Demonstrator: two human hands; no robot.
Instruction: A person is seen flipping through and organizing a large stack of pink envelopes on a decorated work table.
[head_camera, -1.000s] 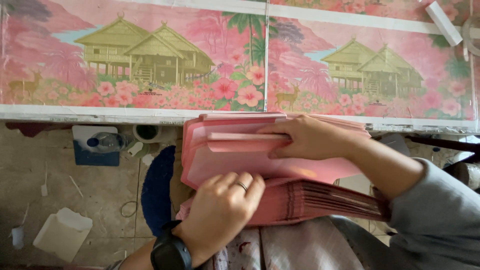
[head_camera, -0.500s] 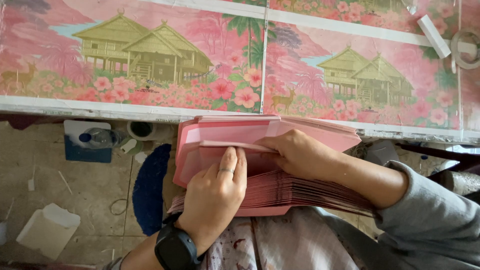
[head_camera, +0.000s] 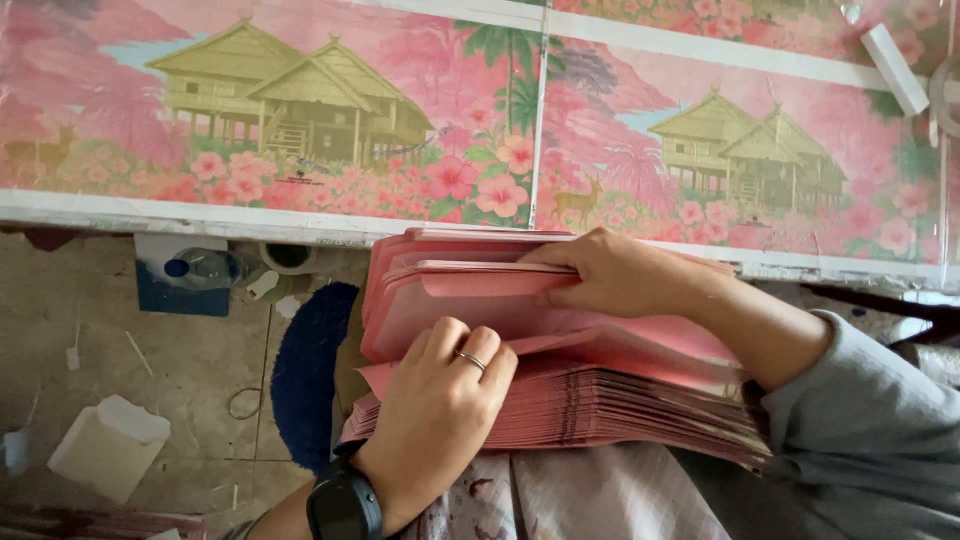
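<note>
**Leafing through a thick stack of pink sheets**

Sitting at the near edge of a long printed table cover (head_camera: 300, 130), the person keeps a tall stack of pink sheets (head_camera: 600, 400) on the lap, just below the cover's white border. The left hand (head_camera: 440, 420) rests on the near left part of the stack, fingers curled together with the knuckles up, pressing down on the lower sheets; a ring (head_camera: 471, 360) sits on one finger and a black watch (head_camera: 345, 505) on the wrist. Half a second ago that hand lay flatter, its fingers stretched up over the lifted bundle; now they are bent and drawn back nearer the body. The right hand (head_camera: 610, 275) comes in from the right in a grey sleeve (head_camera: 860, 440) and is clamped on the upper bundle of sheets, thumb beneath and fingers over the top edge, holding that bundle raised so a gap opens between it and the sheets below. It holds much the same spot as before, though the raised bundle stands a little more open.

On the floor to the left lie a plastic bottle (head_camera: 205, 268) on a blue box, a roll of tape (head_camera: 288, 258), a dark blue round mat (head_camera: 305, 375) partly under the stack, and a cream envelope (head_camera: 110, 445) nearer the left corner. A white block (head_camera: 893, 68) lies at the far right of the table.
</note>
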